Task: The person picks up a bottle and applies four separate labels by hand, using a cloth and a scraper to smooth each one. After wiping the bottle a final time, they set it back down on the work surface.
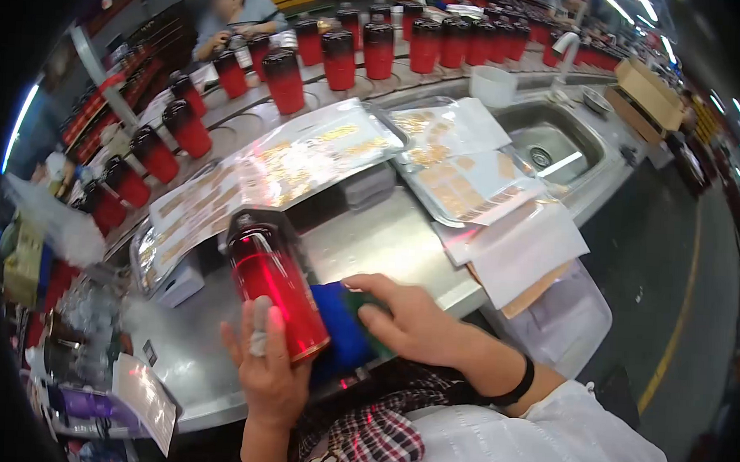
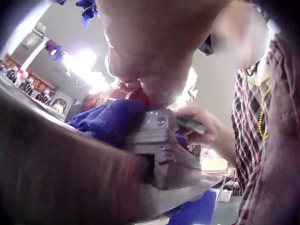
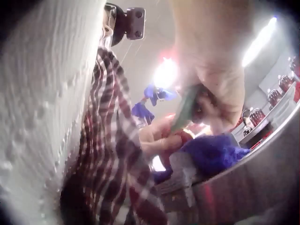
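Observation:
A glossy bottle (image 1: 273, 284), red fading to black at its far end, lies tilted in the middle of the bench. Its base points toward the person. My left hand (image 1: 269, 367) rests on the bottle's near left side with fingers extended, a pale wrap on one finger. Under and beside the bottle is a blue cloth (image 1: 333, 324), draped over a metal block (image 2: 157, 129) in the left wrist view. Close to the bottle's right side, my right hand (image 1: 420, 320) grips a flat green tool (image 2: 190, 125), mostly hidden by the fingers in the head view.
Sheets of gold decals (image 1: 324, 142) lie on trays behind the bottle, with more decal sheets (image 1: 459, 185) at right. Red-black bottles (image 1: 285, 87) line a curved conveyor. A sink (image 1: 547, 144) and a plastic bin (image 1: 560, 322) stand right. Another person (image 1: 251, 15) sits across.

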Available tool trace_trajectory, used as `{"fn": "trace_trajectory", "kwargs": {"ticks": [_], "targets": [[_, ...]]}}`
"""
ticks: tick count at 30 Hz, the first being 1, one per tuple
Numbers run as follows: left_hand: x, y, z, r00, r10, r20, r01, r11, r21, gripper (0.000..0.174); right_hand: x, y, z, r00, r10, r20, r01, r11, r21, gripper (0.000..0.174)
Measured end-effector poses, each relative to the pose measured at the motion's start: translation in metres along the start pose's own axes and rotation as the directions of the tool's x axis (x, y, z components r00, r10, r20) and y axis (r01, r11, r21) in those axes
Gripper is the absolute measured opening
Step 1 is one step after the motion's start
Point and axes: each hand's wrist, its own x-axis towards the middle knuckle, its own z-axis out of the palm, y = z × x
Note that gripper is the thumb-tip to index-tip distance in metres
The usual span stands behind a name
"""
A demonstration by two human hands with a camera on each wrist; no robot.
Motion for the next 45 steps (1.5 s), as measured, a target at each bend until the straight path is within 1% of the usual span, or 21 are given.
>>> {"fn": "trace_trajectory", "kwargs": {"ticks": [1,2,4,6,7,8,10,13,15,16,17,20,21,24,27,30,33,36,39,42,45], "targets": [[-0.005,-0.003,0.004,0.999,-0.021,-0.025,0.021,1.000,-0.021,0.070,-0.001,0.012,-0.015,0.985,-0.141,-0.095,0.128,0.983,-0.134,0.027],[-0.011,-0.007,0.010,0.998,-0.046,-0.052,0.044,0.998,-0.042,0.070,-0.001,0.025,-0.032,0.943,-0.290,-0.161,0.238,0.930,-0.281,0.027],[-0.018,-0.009,0.017,0.993,-0.086,-0.085,0.078,0.993,-0.087,0.069,0.008,0.062,-0.086,0.936,-0.323,-0.138,0.213,0.834,-0.509,0.035],[-0.020,-0.009,0.019,0.988,-0.117,-0.105,0.103,0.986,-0.134,0.068,0.021,0.095,-0.150,0.983,-0.133,-0.125,-0.003,0.675,-0.738,0.044],[-0.019,-0.008,0.018,0.987,-0.121,-0.105,0.106,0.985,-0.138,0.066,0.036,0.107,-0.179,0.989,0.057,-0.137,-0.144,0.597,-0.789,0.049],[-0.019,-0.008,0.018,0.988,-0.119,-0.099,0.103,0.983,-0.153,0.065,0.051,0.118,-0.202,0.957,0.242,-0.160,-0.263,0.491,-0.831,0.054],[-0.020,-0.009,0.018,0.989,-0.118,-0.094,0.100,0.979,-0.177,0.064,0.073,0.151,-0.224,0.950,0.246,-0.193,-0.274,0.364,-0.890,0.055],[-0.023,-0.011,0.020,0.989,-0.123,-0.084,0.107,0.979,-0.174,0.063,0.097,0.171,-0.231,0.929,0.349,-0.127,-0.245,0.319,-0.916,0.046],[-0.026,-0.015,0.021,0.990,-0.120,-0.077,0.109,0.985,-0.136,0.067,0.098,0.176,-0.242,0.906,0.409,-0.106,-0.234,0.276,-0.932,0.044],[-0.026,-0.015,0.022,0.990,-0.123,-0.073,0.114,0.986,-0.119,0.069,0.096,0.178,-0.252,0.892,0.441,-0.094,-0.224,0.252,-0.941,0.044],[-0.025,-0.015,0.021,0.989,-0.129,-0.078,0.117,0.983,-0.144,0.064,0.095,0.197,-0.274,0.891,0.446,-0.089,-0.218,0.246,-0.944,0.043],[-0.029,-0.017,0.023,0.988,-0.136,-0.070,0.124,0.981,-0.152,0.071,0.073,0.205,-0.298,0.873,0.409,-0.267,-0.343,0.126,-0.931,0.037],[-0.031,-0.017,0.024,0.985,-0.162,-0.060,0.149,0.973,-0.177,0.071,0.070,0.213,-0.303,0.892,0.370,-0.259,-0.333,0.151,-0.931,0.030],[-0.033,-0.017,0.025,0.976,-0.212,-0.043,0.197,0.955,-0.221,0.073,0.079,0.236,-0.324,0.929,0.288,-0.231,-0.295,0.202,-0.934,0.021],[-0.033,-0.015,0.024,0.977,-0.210,-0.048,0.195,0.956,-0.219,0.074,0.096,0.202,-0.310,0.818,0.416,-0.397,-0.544,0.336,-0.769,0.024],[-0.031,-0.015,0.022,0.977,-0.208,-0.048,0.193,0.956,-0.219,0.074,0.106,0.217,-0.318,0.798,0.513,-0.318,-0.526,0.334,-0.782,0.029],[-0.033,-0.016,0.023,0.979,-0.199,-0.055,0.183,0.960,-0.210,0.073,0.104,0.225,-0.323,0.885,0.374,-0.278,-0.408,0.333,-0.850,0.028],[-0.034,-0.018,0.025,0.984,-0.164,-0.069,0.146,0.966,-0.214,0.071,0.105,0.223,-0.321,0.918,0.306,-0.253,-0.316,0.181,-0.931,0.024],[-0.034,-0.018,0.024,0.982,-0.178,-0.056,0.161,0.959,-0.232,0.071,0.109,0.217,-0.315,0.923,0.339,-0.182,-0.171,-0.062,-0.983,0.019],[-0.034,-0.016,0.023,0.979,-0.197,-0.041,0.182,0.954,-0.236,0.070,0.103,0.236,-0.314,0.947,0.189,-0.258,-0.259,-0.021,-0.966,0.019],[-0.032,-0.016,0.023,0.979,-0.198,-0.049,0.181,0.954,-0.239,0.071,0.108,0.231,-0.315,0.942,0.219,-0.253,-0.259,-0.004,-0.966,0.017]]}}
